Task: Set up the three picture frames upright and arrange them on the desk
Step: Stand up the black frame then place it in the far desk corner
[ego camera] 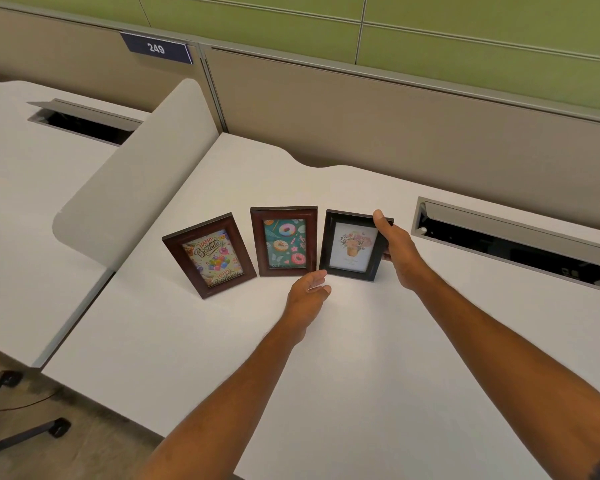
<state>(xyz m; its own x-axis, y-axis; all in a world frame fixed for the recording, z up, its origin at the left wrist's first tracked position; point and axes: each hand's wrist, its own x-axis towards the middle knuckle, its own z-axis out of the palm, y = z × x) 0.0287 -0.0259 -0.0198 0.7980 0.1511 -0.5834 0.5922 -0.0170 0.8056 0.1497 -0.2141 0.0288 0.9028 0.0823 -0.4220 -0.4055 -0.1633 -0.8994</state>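
Holding the black frame (354, 244) by its upper right corner, the right hand (400, 252) has its thumb over the top edge and the other fingers curled behind the right side, so they pinch the frame. This frame stands upright on the white tabletop (326, 358), at the right end of a row of three. The doughnut frame (284, 240) is in the middle, just beside it, and the birthday frame (209, 255) is on the left, turned a little so that it looks tilted from the others.

The left hand (309, 294) is nearer to the lower left corner of the black frame. Its fingers are loosely open and hold nothing, and they are very close to that corner; I cannot tell if they touch it.

The long axis of the black frame goes up and down, and it leans slightly away from the person. The frame is therefore between the two hands, the right one above, the left one below. I think the task is nearly finished, and what remains is probably a small correction of angle and spacing.
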